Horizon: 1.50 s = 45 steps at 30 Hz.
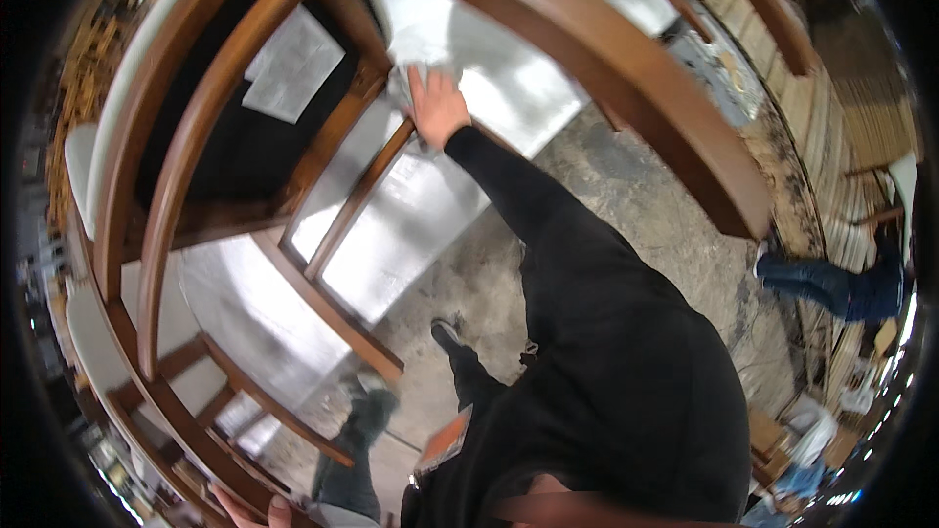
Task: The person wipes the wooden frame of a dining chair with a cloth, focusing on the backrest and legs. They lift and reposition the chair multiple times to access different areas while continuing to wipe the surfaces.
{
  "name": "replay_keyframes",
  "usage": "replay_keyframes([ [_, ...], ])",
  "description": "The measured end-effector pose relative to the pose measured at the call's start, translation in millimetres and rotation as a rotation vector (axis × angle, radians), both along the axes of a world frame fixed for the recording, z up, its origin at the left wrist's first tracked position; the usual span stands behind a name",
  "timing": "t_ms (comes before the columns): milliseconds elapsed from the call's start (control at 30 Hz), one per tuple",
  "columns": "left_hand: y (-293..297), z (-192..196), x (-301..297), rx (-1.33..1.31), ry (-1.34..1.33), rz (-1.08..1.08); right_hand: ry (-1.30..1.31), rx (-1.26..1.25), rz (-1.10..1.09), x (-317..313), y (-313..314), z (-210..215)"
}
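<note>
A brown wooden chair (205,117) with a pale seat edge lies tipped over in front of me. Its black underside (186,161) faces me and carries a white paper sheet (293,64). My right hand (438,110) reaches out to a corner where the rails meet, pressing a crumpled greyish cloth (399,88) on the wood. Under the palm, part of that cloth is hidden. At the lower left edge, my left hand (256,510) is wrapped round a curved wooden part of a chair; only its fingers show.
Bright silvery sheeting (421,225) lies beneath the chair on the concrete floor (626,186). Another curved wooden piece (606,49) arches across the upper right. Stacked cardboard (871,88) lines the right side, where a person in dark clothes (851,284) stands. Boxes (773,440) sit lower right.
</note>
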<state>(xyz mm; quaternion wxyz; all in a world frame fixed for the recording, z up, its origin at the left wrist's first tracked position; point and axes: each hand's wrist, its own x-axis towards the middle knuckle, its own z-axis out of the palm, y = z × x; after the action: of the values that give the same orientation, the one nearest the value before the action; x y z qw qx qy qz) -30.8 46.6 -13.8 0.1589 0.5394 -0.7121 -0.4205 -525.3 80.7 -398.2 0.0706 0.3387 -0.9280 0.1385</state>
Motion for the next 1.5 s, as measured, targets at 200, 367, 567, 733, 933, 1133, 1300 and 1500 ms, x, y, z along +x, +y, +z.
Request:
replay_keyframes([
  [200, -11.7, -15.6, 14.9, -0.016, 0.187, -0.107, -0.083, 0.126, -0.096, 78.9, 176.9, 13.1],
  [367, -31.3, -34.0, 22.8, -0.108, 0.188, -0.181, -0.733, 0.253, -0.374, 142.2, 305.2, 10.1],
  [567, -47.2, -51.2, 15.8, 0.053, 0.471, -0.266, -1.011, 0.333, -0.611, 319.1, 449.2, -42.2],
  [733, -47.6, -48.3, 16.2, -0.060, 0.371, -0.264, -1.137, 0.308, -0.682, 327.3, 504.5, -36.9],
  [933, -36.7, -32.1, 13.3, -0.039, 0.280, -0.179, -0.858, 0.003, -0.815, 126.9, 464.4, 50.1],
  [1133, -26.5, -19.5, 6.8, -0.076, 0.100, -0.069, 0.211, -0.957, -0.093, -54.0, 378.1, 285.2],
  [1300, -26.4, -18.8, 9.3, -0.004, 0.014, 0.088, 0.418, -0.268, -0.058, -113.2, 290.8, 408.6],
  [1500, -35.3, -30.7, 20.2, -0.026, 0.064, 0.037, 0.346, 0.213, -0.012, -122.9, 266.6, 373.5],
])
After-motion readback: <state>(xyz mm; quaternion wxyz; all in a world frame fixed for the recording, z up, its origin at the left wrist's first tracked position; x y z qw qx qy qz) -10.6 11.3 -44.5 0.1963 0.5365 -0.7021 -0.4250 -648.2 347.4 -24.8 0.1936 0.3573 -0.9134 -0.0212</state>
